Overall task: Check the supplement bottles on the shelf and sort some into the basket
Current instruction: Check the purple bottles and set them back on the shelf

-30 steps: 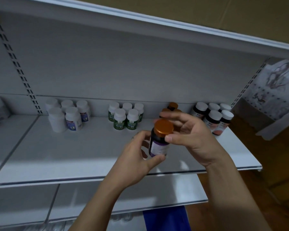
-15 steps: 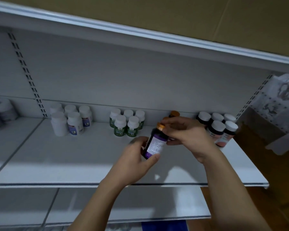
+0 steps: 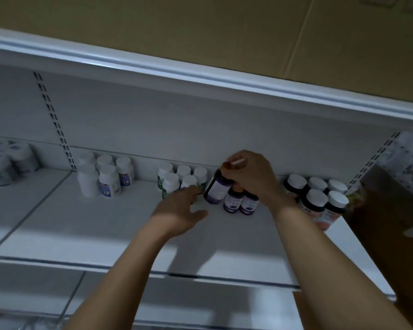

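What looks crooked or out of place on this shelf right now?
Only the orange-capped bottle is askew: it is tilted because the right hand grips it by the cap. The two purple-label bottles beside it stand upright. Nothing looks spilled or damaged.

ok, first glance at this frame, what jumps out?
The right hand grips a tilted orange-capped bottle by its top, midway along the shelf, beside two smaller purple-label bottles. The left hand is open just left of it, by the green-label bottles.
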A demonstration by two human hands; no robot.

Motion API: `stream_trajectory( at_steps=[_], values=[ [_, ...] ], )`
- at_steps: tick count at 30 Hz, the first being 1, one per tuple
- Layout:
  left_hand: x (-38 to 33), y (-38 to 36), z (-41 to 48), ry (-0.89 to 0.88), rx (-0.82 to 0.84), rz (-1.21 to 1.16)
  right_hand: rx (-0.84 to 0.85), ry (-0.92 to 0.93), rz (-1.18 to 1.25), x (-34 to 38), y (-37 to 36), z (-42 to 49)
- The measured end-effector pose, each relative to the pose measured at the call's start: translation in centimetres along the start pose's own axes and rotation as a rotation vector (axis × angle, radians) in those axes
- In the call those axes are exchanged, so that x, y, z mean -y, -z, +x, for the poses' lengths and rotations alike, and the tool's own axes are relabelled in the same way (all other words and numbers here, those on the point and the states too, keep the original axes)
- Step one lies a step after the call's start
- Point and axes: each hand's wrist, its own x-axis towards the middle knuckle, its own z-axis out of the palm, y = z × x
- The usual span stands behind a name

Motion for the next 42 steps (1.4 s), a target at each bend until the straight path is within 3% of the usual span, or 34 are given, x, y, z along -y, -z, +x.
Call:
stream_trajectory(
  at_steps=[4, 16, 25, 30, 39, 42],
  values=[
    [-0.8, 1.0, 0.2, 0.047, 0.012, 0.053, -0.057, 0.028, -0.057, -0.9, -0.8, 4.3],
    [-1.2, 0.5, -0.5, 0.124, 0.034, 0.143, -0.156, 0.016, -0.612, -5.9, -2.7, 6.9],
    [-4.0, 0.6, 0.8, 0.045, 0.003, 0.193, -0.088, -0.100, -0.870, -7.0, -2.9, 7.8],
    [-4.4, 0.3, 1.1, 0.042, 0.018, 0.156, -0.074, -0.065, -0.830, -6.3, -2.6, 6.6],
    [-6.2, -1.6, 1.8, -0.100, 0.064, 0.103, -0.319, 0.060, -0.400, -8.7, 0.5, -3.0],
    [-6.9, -2.7, 2.0, -0.166, 0.073, 0.121, -0.275, -0.073, -0.264, -9.4, 2.1, -5.7]
  ],
)
